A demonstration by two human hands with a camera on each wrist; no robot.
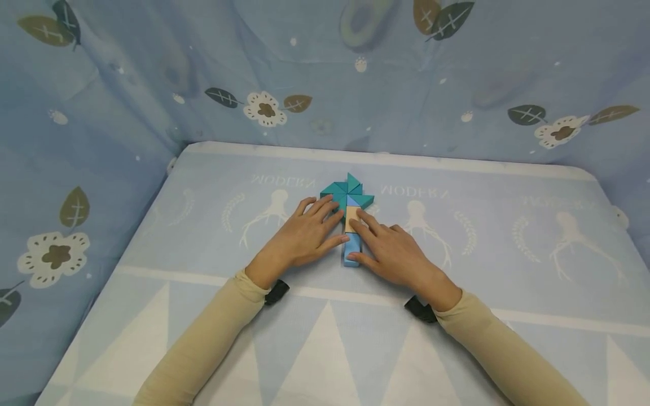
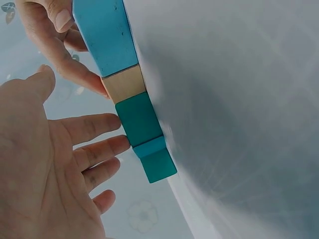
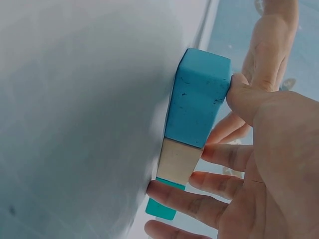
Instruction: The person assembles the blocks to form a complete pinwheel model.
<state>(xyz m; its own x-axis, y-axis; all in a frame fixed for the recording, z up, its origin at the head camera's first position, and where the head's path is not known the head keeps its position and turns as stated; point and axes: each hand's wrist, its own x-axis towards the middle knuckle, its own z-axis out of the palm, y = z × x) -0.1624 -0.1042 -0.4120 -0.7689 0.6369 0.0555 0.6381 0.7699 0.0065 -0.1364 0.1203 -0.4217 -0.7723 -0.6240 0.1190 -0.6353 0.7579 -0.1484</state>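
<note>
Flat on the table lies a row of wooden blocks in a pinwheel shape. Its head is a ring of teal triangular blocks (image 1: 342,190), with a small light-blue triangle (image 1: 351,201) at the lower side. Below it come a natural-wood block (image 1: 351,213) and a light-blue block (image 1: 352,246). My left hand (image 1: 307,234) spreads over the left side, its fingertips against the teal blocks in the left wrist view. My right hand (image 1: 393,254) lies at the right side; its fingers touch the natural-wood block (image 3: 178,162) and its thumb the blue block (image 3: 197,99). My hands partly hide the blocks.
A patterned blue and white cloth (image 1: 325,361) covers the table. Its far edge (image 1: 381,158) meets a blue curtain (image 1: 325,67) with flowers and leaves, which also hangs along the left. A black strap (image 1: 276,292) sits under each wrist.
</note>
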